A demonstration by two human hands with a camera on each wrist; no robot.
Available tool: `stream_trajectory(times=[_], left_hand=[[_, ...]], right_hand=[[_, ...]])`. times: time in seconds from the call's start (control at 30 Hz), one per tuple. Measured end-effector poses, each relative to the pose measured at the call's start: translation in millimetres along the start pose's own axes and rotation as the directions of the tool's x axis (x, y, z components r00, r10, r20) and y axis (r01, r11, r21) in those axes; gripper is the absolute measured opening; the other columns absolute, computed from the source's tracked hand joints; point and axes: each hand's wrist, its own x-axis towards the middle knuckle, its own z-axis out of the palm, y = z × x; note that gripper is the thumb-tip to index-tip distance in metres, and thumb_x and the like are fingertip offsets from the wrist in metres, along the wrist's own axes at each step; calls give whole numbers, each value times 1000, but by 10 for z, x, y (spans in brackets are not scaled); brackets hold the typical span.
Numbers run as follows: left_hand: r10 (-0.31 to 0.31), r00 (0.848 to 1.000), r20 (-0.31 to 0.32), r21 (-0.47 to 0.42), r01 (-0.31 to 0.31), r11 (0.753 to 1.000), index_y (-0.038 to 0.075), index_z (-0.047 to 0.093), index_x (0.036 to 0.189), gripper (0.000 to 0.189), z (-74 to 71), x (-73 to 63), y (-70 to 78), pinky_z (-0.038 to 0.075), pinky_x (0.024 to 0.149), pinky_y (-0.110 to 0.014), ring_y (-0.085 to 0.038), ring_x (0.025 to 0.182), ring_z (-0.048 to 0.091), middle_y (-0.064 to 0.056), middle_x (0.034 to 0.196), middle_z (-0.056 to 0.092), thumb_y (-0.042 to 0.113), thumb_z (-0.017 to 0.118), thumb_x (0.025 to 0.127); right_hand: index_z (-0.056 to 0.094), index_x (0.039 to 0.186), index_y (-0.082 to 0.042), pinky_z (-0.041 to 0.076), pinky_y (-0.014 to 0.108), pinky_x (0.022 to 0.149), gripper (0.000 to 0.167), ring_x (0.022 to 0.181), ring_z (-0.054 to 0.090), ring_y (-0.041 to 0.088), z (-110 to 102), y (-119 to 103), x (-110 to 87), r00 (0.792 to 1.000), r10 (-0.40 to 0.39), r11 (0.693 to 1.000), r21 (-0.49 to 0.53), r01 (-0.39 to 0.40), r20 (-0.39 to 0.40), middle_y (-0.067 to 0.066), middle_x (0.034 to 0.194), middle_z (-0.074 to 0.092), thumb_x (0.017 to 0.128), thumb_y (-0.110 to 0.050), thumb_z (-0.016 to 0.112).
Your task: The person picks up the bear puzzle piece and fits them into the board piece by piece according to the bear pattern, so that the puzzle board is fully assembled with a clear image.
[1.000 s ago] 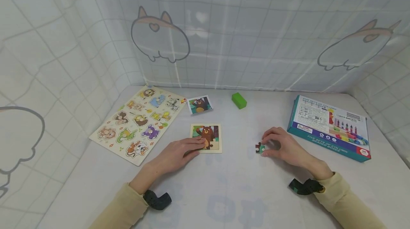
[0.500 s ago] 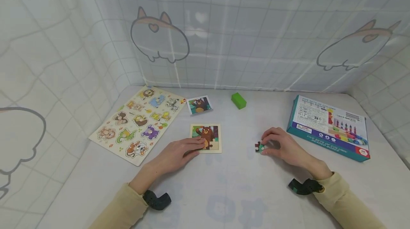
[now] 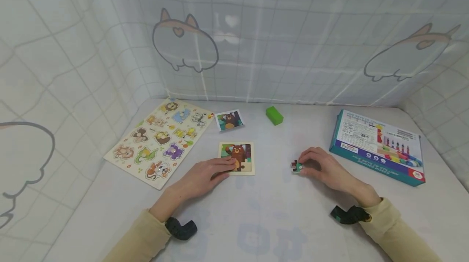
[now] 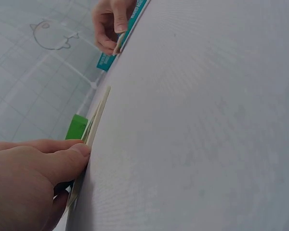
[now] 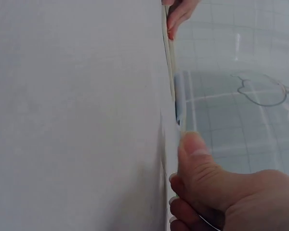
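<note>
In the head view my left hand [image 3: 205, 176] lies over the left part of a square wooden bear puzzle [image 3: 246, 144]. Its fingers reach onto the picture, and the left wrist view has the thumb [image 4: 79, 151] against the board's edge. A pale gap shows at the puzzle's lower right, beneath the bear. To the right, my right hand [image 3: 326, 170] pinches a small jigsaw piece [image 3: 296, 166], green and brown, between thumb and fingers. That piece is slightly tilted, close to the table. From the right wrist the thumb [image 5: 195, 149] hides most of it.
A picture card of the bear [image 3: 229, 120] lies behind the puzzle. A green block [image 3: 274, 115] stands farther back. On the left is an animal peg board [image 3: 154, 142]; on the right, a flat beaded-toy box [image 3: 377, 146]. Patterned sheeting [image 3: 278, 42] rises behind the table.
The jigsaw piece has turned and tilted slightly in my right hand's fingertips. My left hand has stayed on the puzzle. The other objects keep their places.
</note>
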Motion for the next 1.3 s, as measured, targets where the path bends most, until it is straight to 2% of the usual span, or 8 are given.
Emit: stream_trajectory(times=[0.2, 0.43, 0.5, 0.77, 1.07, 1.3], left_hand=[[-1, 1000, -2, -5, 1, 1000, 25, 59, 141, 40, 7, 5, -4, 39, 116, -44, -17, 142, 44, 11, 151, 49, 27, 61, 101], [6, 1000, -11, -9, -6, 1000, 26, 59, 141, 40, 11, 7, -16, 40, 115, -44, -17, 142, 44, 12, 151, 49, 26, 61, 101], [6, 1000, -11, -12, -6, 1000, 25, 59, 140, 40, 11, 6, -17, 40, 115, -44, -17, 142, 44, 11, 151, 50, 26, 61, 101], [-5, 1000, -1, -16, 5, 1000, 26, 58, 141, 40, 10, 10, -14, 40, 116, -44, -16, 143, 43, 12, 151, 49, 27, 60, 101], [12, 1000, 6, -16, -12, 1000, 24, 58, 142, 41, -15, 5, -1, 40, 116, -45, -18, 143, 43, 10, 152, 49, 27, 60, 101], [21, 1000, 7, 10, -22, 1000, 23, 58, 142, 41, -18, 3, -5, 41, 115, -44, -17, 142, 45, 10, 151, 49, 27, 60, 101]], right_hand=[[68, 105, -11, 42, 12, 95, 23, 104, 57, 14, 68, -128, 118, 996, -86, 996, 7, 87, -22, 1, 108, 67, 85, -7, 78], [69, 104, -10, 51, 35, 93, 19, 106, 57, 19, 271, -386, 364, 998, -49, 999, -2, 49, 33, 0, 107, 67, 87, -14, 76], [69, 104, -10, 51, 38, 93, 18, 106, 57, 19, 339, -443, 429, 998, -47, 999, -4, 47, 46, 0, 108, 67, 88, -16, 76], [68, 102, -9, 51, 37, 90, 19, 101, 57, 18, 529, -567, 636, 997, -71, 997, -11, 71, 20, 0, 105, 67, 87, -16, 77], [68, 100, -5, 49, 38, 90, 20, 99, 56, 20, 676, -707, 828, 993, -101, 994, -26, 103, 55, 4, 104, 67, 88, -17, 76], [68, 99, -5, 49, 38, 91, 18, 101, 55, 21, 791, -723, 874, 993, -108, 994, -17, 109, 55, 5, 108, 65, 88, -18, 76]])
